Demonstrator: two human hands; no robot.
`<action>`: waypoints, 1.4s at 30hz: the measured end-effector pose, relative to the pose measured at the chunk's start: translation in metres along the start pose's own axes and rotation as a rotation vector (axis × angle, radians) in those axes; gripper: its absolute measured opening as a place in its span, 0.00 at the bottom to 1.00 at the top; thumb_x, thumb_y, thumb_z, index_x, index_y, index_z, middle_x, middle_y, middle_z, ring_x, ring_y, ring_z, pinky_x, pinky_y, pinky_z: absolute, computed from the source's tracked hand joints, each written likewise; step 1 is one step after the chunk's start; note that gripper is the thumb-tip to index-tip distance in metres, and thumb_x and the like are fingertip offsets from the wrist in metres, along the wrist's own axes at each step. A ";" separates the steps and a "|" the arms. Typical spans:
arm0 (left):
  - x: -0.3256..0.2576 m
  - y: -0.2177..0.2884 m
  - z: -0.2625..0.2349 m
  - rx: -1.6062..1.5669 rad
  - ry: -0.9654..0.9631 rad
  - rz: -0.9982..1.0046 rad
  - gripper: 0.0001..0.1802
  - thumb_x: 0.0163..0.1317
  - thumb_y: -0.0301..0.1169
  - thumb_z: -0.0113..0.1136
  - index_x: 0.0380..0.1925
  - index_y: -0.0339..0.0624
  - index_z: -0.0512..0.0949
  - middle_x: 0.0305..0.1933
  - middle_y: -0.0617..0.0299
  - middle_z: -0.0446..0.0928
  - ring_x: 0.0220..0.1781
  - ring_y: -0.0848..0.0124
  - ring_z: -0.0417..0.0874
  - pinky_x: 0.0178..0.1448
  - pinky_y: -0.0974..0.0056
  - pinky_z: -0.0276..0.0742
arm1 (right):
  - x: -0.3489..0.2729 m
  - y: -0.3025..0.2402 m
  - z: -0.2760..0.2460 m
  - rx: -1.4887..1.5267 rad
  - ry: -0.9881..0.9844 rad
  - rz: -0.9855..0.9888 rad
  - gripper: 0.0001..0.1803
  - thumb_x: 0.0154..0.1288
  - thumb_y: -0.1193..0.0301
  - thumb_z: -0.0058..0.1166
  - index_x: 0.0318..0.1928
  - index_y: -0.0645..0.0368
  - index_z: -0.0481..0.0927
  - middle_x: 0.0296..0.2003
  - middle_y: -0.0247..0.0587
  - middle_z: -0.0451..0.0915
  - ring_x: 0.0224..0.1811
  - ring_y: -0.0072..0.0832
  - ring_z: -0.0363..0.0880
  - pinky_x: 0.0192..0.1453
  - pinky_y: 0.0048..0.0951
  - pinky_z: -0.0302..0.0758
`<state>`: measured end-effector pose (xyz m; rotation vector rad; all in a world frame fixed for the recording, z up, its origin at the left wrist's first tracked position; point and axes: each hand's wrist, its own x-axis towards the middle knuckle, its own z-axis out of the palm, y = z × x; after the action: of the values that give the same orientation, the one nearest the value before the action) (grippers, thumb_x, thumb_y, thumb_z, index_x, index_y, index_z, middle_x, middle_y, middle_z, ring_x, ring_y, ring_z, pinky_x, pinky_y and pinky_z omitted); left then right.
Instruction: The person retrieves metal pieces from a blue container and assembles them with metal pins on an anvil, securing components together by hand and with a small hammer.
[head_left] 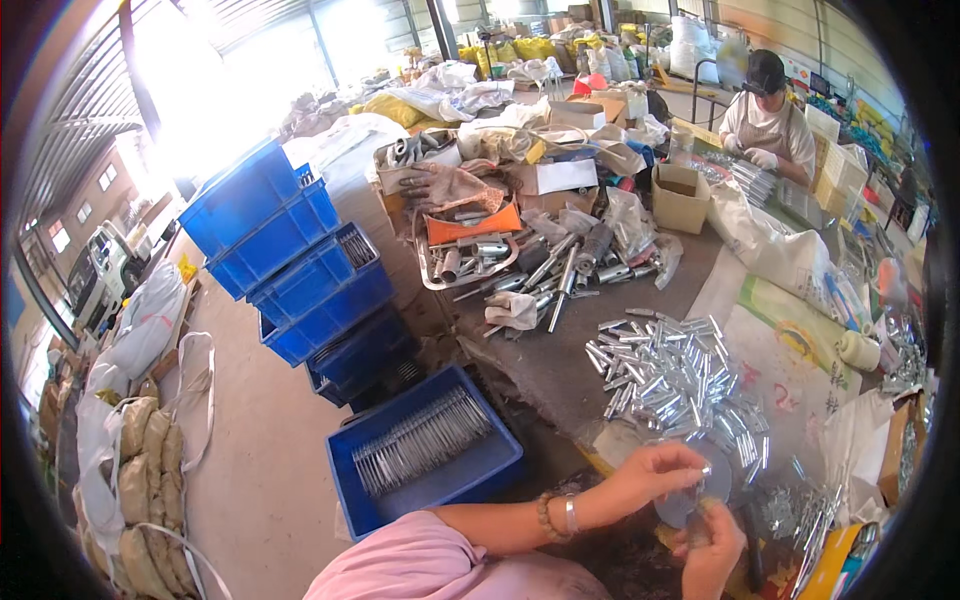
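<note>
My left hand [652,476], with a beaded bracelet and a metal band at the wrist, reaches in over the bench. Its thumb and fingers pinch a small shiny metal piece [706,468], too small to name. Just below it, my right hand [712,548] is closed with the fingers curled; what lies in them cannot be made out. Between and behind the hands is a pale round disc [676,508], partly covered by them. Beyond my hands spreads a heap of short silvery metal tubes [665,375]. To the right lie small loose metal parts [785,512] and long thin rods [820,530].
At my left, a blue bin [505,445] holds a row of metal rods, beside stacked blue crates [300,270]. Farther along the bench are an orange-edged metal tray [470,232], larger tubes, gloves and a cardboard box [681,196]. A co-worker [775,125] in white gloves sits at far right.
</note>
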<state>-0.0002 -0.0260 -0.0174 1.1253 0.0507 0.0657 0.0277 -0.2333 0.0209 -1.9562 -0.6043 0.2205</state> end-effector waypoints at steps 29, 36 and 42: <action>-0.029 0.015 -0.017 -0.044 -0.041 -0.015 0.10 0.76 0.23 0.69 0.55 0.38 0.87 0.56 0.59 0.83 0.46 0.75 0.83 0.48 0.70 0.78 | -0.007 -0.027 0.008 0.333 0.012 0.049 0.12 0.75 0.80 0.66 0.56 0.64 0.88 0.35 0.52 0.86 0.32 0.31 0.85 0.41 0.31 0.81; -0.030 0.015 -0.019 0.030 -0.084 0.098 0.09 0.75 0.23 0.69 0.53 0.38 0.88 0.56 0.57 0.83 0.47 0.75 0.83 0.50 0.69 0.81 | -0.010 -0.029 0.014 0.306 0.089 -0.043 0.11 0.74 0.81 0.67 0.54 0.62 0.88 0.36 0.52 0.87 0.33 0.37 0.89 0.41 0.33 0.83; -0.032 0.018 -0.018 0.092 -0.040 0.156 0.09 0.74 0.23 0.70 0.52 0.37 0.88 0.55 0.57 0.83 0.47 0.75 0.84 0.49 0.70 0.81 | -0.008 -0.024 0.004 0.148 0.011 -0.025 0.11 0.70 0.82 0.68 0.51 0.61 0.88 0.39 0.50 0.88 0.35 0.42 0.89 0.42 0.32 0.83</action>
<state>-0.0341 -0.0042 -0.0087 1.2210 -0.0703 0.1816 0.0118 -0.2262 0.0393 -1.8050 -0.5885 0.2327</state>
